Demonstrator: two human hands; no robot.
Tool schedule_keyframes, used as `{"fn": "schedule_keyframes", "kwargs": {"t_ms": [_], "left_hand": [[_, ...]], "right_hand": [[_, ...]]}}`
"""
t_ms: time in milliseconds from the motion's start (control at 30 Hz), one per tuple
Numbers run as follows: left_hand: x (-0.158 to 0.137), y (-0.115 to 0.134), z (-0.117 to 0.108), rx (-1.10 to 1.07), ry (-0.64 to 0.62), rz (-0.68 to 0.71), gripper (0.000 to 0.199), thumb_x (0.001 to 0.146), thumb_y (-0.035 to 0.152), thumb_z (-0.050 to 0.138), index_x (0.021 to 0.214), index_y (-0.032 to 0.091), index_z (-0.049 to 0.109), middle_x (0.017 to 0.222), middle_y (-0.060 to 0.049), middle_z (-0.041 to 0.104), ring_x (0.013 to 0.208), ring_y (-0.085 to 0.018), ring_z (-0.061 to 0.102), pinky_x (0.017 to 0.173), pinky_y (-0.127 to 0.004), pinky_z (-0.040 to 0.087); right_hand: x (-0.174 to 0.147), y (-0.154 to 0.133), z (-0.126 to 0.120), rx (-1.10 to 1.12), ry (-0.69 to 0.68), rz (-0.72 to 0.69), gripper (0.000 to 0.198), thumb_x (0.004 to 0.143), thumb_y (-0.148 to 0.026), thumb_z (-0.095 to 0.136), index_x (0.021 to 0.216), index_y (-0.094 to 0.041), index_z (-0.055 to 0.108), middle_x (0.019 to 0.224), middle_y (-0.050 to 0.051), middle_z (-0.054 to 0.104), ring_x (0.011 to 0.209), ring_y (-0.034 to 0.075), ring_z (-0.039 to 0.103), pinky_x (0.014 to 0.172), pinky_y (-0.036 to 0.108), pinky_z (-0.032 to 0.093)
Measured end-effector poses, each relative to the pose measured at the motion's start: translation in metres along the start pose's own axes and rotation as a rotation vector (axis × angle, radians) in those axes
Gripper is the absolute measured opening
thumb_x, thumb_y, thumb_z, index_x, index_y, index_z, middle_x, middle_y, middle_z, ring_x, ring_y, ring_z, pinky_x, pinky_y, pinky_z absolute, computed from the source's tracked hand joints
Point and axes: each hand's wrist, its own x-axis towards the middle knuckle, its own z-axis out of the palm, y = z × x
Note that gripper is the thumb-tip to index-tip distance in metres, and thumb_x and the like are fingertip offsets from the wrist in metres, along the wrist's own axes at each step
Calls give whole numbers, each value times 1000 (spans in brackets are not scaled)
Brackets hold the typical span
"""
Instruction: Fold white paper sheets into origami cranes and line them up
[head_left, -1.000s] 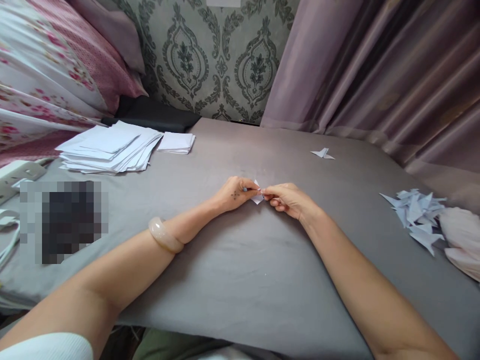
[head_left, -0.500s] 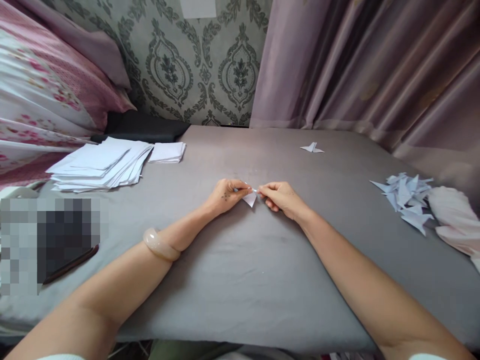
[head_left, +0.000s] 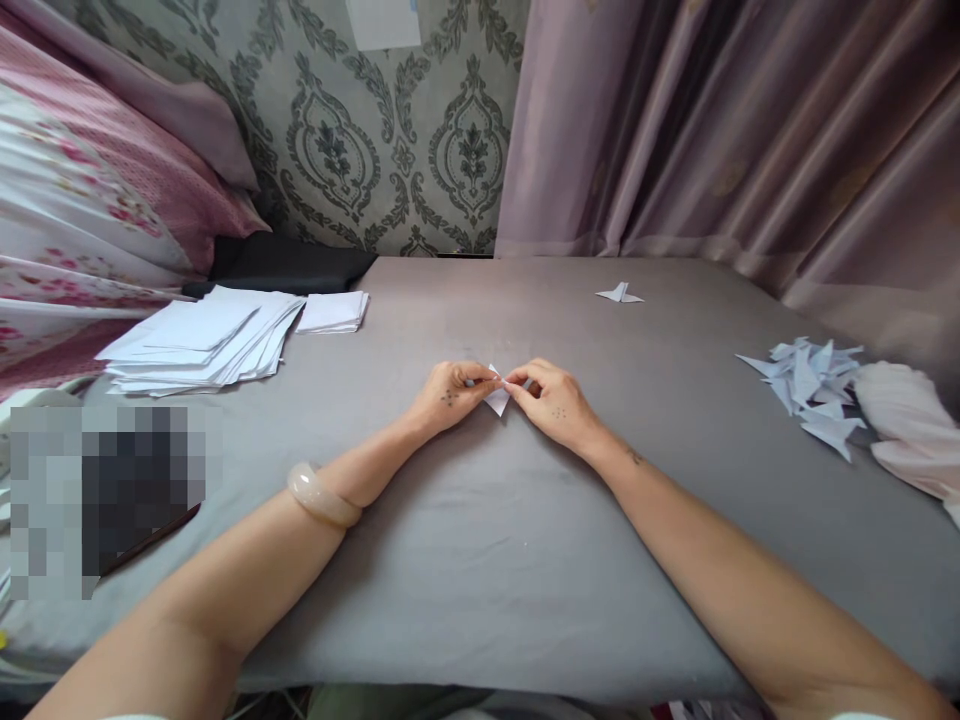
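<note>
A small piece of folded white paper (head_left: 498,402) is pinched between both hands near the middle of the grey surface. My left hand (head_left: 453,393) closes thumb and fingers on its left side, and a pale bangle (head_left: 322,496) circles that forearm. From the right, my right hand (head_left: 553,402) grips the same paper, its fingertips meeting the left ones. The fingers hide the upper part of the folds. Beyond the hands, a single folded paper bird (head_left: 620,293) lies by itself.
Stacked white sheets (head_left: 202,340) and a smaller paper stack (head_left: 334,312) lie at the left. A heap of folded paper birds (head_left: 810,380) sits at the right beside a pale cloth (head_left: 907,420). A blurred dark object (head_left: 142,490) is at the near left. Curtains (head_left: 675,130) hang behind.
My right hand has turned over, its back now facing up, and moved slightly left so its fingertips meet my left hand's at the paper. The view has shifted slightly.
</note>
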Motion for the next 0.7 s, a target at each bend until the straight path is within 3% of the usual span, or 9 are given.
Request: {"fn": "schedule_keyframes", "kwargs": {"t_ms": [533, 700], "left_hand": [[1, 5, 1, 117, 3, 109, 18, 86, 27, 56, 82, 18, 71, 85, -4, 71, 79, -15, 63, 73, -25, 46], [0, 8, 1, 221, 52, 66, 13, 86, 27, 58, 83, 18, 67, 81, -3, 67, 74, -14, 59, 70, -26, 45]], "right_hand": [[4, -2, -1, -45, -55, -20, 7, 86, -23, 56, 82, -20, 61, 84, 0, 60, 66, 11, 52, 66, 25, 40], [5, -6, -1, -141, -60, -64, 9, 89, -20, 50, 85, -20, 58, 91, 3, 60, 73, 13, 53, 68, 26, 40]]}}
